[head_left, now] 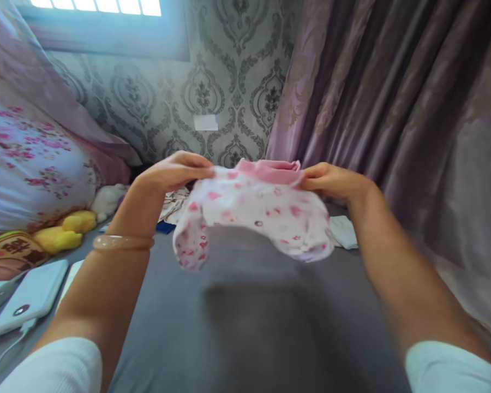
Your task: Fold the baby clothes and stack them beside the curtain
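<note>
A small white baby garment (251,210) with pink and red prints and a pink band (272,172) is stretched between my two hands, held up in the air. My left hand (182,168) pinches its upper left edge. At the upper right, next to the end of the pink band, my right hand (329,179) grips the cloth between thumb and fingers. Two rounded parts hang down at either side, and a small round snap shows near the lower middle edge. The cloth is slightly blurred. Whether it is a top or trousers I cannot tell.
Below lies a grey bed sheet (180,338). To the left are a white power bank (35,295) with a cable, yellow plush toys (61,234) and a floral cushion (33,158). A folded white cloth (343,232) lies behind my right arm; curtains (376,109) hang at right.
</note>
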### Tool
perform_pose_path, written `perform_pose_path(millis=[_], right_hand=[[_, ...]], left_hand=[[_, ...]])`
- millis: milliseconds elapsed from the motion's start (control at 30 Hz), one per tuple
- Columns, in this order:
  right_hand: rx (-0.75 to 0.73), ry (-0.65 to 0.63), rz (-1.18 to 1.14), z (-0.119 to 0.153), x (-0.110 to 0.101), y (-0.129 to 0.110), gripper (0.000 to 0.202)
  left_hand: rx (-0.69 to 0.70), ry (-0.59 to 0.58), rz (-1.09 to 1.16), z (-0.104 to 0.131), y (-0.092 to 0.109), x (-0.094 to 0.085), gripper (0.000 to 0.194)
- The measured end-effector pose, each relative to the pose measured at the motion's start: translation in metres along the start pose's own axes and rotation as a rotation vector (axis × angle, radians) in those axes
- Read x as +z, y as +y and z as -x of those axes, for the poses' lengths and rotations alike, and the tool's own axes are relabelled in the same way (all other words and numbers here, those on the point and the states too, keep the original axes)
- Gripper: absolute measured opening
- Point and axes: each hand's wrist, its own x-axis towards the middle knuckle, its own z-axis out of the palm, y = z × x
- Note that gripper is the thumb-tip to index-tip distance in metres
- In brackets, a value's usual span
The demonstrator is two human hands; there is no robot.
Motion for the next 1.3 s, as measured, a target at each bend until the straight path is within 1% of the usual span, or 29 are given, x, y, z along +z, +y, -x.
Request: perform_pose_path(millis=[33, 67, 133, 200, 233, 367, 467, 600, 767, 833, 967, 1133, 1300], right_hand=[[-0.004, 0.088, 0.074, -0.004, 0.006, -0.002, 0.035], [-0.010, 0.185, 0.143, -0.009, 0.013, -0.003, 0.035], [-0.027, 0.369, 0.262, -0.016, 0.026, -0.006, 0.032], [-0.051, 0.479, 0.372, -0.020, 0.034, -0.004, 0.033], [-0.059, 0.502, 0.419, -0.021, 0.035, -0.003, 0.035], [-0.065, 0.483, 0.481, -0.019, 0.036, 0.009, 0.047], [-0.057, 0.474, 0.468, -0.018, 0.038, 0.014, 0.051], [-0.045, 0.468, 0.412, -0.015, 0.039, 0.016, 0.051], [0.026, 0.453, 0.356, -0.008, 0.031, 0.011, 0.049], [0.036, 0.451, 0.333, -0.005, 0.027, 0.008, 0.048], [-0.001, 0.474, 0.284, 0.000, 0.019, 0.004, 0.043], [-0.032, 0.545, 0.293, 0.012, 0.012, -0.002, 0.035], [-0.081, 0.621, 0.397, 0.042, 0.006, -0.016, 0.032]], left_hand=[[-0.004, 0.042, -0.107, -0.002, -0.001, 0.004, 0.024], [-0.002, 0.117, -0.204, -0.003, -0.002, 0.010, 0.023], [0.033, 0.301, -0.340, -0.006, -0.006, 0.023, 0.023], [0.074, 0.397, -0.450, -0.008, -0.011, 0.031, 0.025], [0.083, 0.415, -0.493, -0.008, -0.014, 0.033, 0.026], [0.068, 0.410, -0.535, -0.008, -0.023, 0.033, 0.031], [0.047, 0.417, -0.535, -0.008, -0.024, 0.032, 0.031], [0.040, 0.420, -0.529, -0.007, -0.019, 0.034, 0.030], [0.042, 0.422, -0.451, -0.005, -0.011, 0.033, 0.027], [0.062, 0.424, -0.407, -0.005, -0.008, 0.033, 0.026], [0.141, 0.453, -0.378, -0.003, -0.001, 0.034, 0.023], [0.208, 0.517, -0.443, 0.013, 0.018, 0.032, 0.022], [0.260, 0.564, -0.558, 0.046, 0.040, 0.023, 0.026]])
